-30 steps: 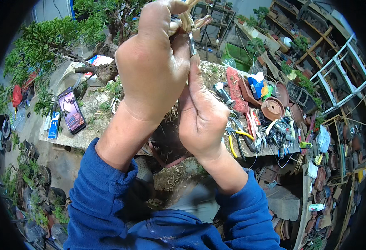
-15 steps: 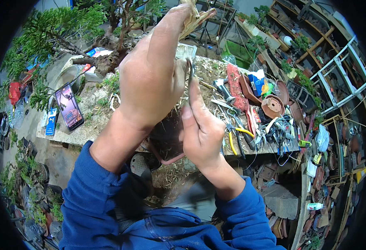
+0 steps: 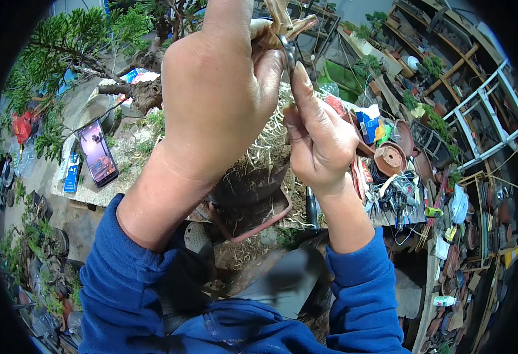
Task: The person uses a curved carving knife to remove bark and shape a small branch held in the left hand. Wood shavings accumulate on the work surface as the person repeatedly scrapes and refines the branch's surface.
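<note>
Close to the camera, my left hand point(image 3: 215, 106) is closed around a pale, stripped tree stem point(image 3: 279, 16) whose splintered top forks above my fingers. My right hand point(image 3: 324, 144) is closed on a slim, dark metal hand tool point(image 3: 289, 52); its exact kind cannot be made out. The tool's tip touches the stem just below the fork, beside my left thumb. Beneath my hands stands a dark pot point(image 3: 241, 192) in a shallow reddish-brown tray point(image 3: 253, 237), with pale wood shavings point(image 3: 274, 133) strewn over the soil. My left hand hides the lower stem.
A phone point(image 3: 98, 154) with a lit screen and a blue packet point(image 3: 71, 177) lie at the table's left. Juniper-like foliage point(image 3: 64, 47) hangs over the back left. On the right are an octagonal clay pot point(image 3: 390, 157), tangled wires and tools, and a pale ladder point(image 3: 486, 112) by shelves.
My right hand and the tool have moved up and to the right, the tip now at the stem's fork. My left hand has shifted slightly up. The yellow-handled pliers are now hidden.
</note>
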`<action>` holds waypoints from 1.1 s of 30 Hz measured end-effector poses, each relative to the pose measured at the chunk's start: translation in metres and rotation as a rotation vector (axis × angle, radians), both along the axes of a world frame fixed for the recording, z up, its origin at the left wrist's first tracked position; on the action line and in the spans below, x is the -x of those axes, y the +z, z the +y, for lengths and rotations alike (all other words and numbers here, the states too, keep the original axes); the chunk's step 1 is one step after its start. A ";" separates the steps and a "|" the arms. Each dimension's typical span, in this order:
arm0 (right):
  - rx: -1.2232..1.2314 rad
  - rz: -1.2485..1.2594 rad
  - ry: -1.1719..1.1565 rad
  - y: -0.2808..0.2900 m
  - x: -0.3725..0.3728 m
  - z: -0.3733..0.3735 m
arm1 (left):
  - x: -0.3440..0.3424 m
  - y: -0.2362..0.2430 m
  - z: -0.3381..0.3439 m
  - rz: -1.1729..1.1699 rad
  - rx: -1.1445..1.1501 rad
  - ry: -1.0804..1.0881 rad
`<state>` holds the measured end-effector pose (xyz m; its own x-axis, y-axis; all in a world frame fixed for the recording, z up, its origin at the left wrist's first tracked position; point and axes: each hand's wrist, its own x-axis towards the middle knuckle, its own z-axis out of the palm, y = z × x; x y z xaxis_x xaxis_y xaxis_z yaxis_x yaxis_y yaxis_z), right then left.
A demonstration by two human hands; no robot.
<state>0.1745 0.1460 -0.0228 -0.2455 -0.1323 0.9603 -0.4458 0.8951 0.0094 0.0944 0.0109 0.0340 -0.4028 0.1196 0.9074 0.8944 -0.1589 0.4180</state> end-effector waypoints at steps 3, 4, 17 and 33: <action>-0.020 0.026 -0.005 -0.003 0.004 0.006 | 0.006 -0.003 0.001 0.110 -0.007 0.066; -0.020 0.032 -0.007 -0.005 0.006 0.008 | 0.009 -0.004 0.002 0.195 -0.019 0.077; 0.180 -0.095 -0.119 -0.015 -0.008 -0.039 | 0.024 -0.011 0.022 0.339 -0.232 0.076; 0.413 -0.133 -0.027 -0.016 -0.015 -0.074 | 0.020 -0.018 0.013 0.298 -0.189 0.169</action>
<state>0.1900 0.0723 -0.0385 -0.3691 0.2645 0.8910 -0.3953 0.8229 -0.4081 0.0743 0.0241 0.0163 -0.1175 -0.1068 0.9873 0.9924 -0.0483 0.1129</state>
